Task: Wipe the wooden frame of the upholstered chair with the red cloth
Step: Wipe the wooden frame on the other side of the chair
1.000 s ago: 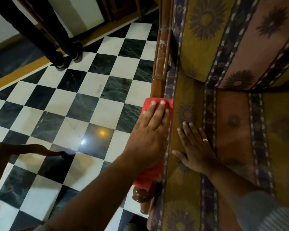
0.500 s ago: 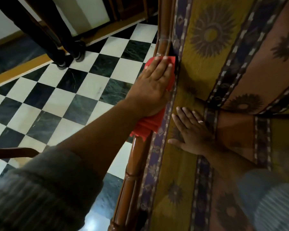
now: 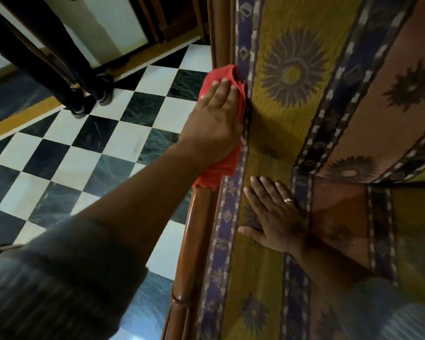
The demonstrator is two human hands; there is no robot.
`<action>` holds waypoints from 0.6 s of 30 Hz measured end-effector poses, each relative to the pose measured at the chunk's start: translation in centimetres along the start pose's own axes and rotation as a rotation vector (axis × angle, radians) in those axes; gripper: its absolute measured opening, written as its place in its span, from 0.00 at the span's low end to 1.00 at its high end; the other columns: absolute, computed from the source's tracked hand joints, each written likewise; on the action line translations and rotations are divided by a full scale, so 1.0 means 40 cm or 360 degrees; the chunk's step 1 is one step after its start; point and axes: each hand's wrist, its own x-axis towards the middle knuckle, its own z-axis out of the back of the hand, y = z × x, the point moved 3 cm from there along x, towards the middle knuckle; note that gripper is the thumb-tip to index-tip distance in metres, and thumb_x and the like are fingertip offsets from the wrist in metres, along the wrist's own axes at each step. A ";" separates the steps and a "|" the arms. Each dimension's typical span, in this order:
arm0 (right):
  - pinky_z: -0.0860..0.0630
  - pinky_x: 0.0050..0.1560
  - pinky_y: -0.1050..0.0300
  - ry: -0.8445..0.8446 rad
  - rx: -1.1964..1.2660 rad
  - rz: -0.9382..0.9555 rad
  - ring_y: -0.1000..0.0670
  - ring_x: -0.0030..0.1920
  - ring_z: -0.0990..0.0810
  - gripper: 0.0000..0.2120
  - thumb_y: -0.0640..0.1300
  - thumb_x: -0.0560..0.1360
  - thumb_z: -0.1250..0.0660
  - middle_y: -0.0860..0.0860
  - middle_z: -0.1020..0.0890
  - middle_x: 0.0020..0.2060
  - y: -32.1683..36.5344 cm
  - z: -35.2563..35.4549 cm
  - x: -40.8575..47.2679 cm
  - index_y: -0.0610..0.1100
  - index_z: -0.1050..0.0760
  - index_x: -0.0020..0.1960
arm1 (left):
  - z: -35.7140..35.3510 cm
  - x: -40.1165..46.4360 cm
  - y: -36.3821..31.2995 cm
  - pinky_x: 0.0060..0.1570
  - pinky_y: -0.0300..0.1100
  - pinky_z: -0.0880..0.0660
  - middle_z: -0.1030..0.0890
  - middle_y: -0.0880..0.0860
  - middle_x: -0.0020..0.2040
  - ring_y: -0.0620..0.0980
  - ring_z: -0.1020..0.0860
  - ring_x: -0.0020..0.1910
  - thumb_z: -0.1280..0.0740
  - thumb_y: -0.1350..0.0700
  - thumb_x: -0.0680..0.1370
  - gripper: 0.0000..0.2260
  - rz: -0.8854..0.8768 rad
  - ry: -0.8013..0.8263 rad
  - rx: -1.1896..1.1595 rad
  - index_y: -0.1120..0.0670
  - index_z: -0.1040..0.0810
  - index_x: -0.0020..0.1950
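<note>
The chair's polished brown wooden frame (image 3: 194, 236) runs from the bottom centre up past the top edge, beside the patterned yellow, blue and pink upholstery (image 3: 292, 69). My left hand (image 3: 216, 119) lies flat on the red cloth (image 3: 221, 168) and presses it against the frame's upper stretch, close to the seam with the back cushion. The cloth wraps the rail and hides that part of the wood. My right hand (image 3: 272, 217), with a ring on one finger, rests spread flat on the seat cushion beside the frame, holding nothing.
A black-and-white checkered tile floor (image 3: 88, 153) fills the left. Dark furniture legs on small feet (image 3: 91, 94) stand at the upper left near a yellow floor border and a white wall. Another dark wooden piece (image 3: 0, 249) pokes in at the left edge.
My left hand has slid the red cloth up along the frame, from the lower rail near the front knob to the part beside the back cushion. My right hand has stayed on the seat.
</note>
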 end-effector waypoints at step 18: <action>0.46 0.77 0.39 0.0052 -0.0009 -0.0020 0.43 0.81 0.53 0.48 0.76 0.73 0.54 0.44 0.51 0.81 0.004 0.014 -0.003 0.44 0.49 0.80 | -0.015 0.023 -0.002 0.78 0.55 0.51 0.48 0.58 0.81 0.56 0.53 0.80 0.49 0.44 0.78 0.32 -0.0059 0.0017 0.0238 0.55 0.46 0.80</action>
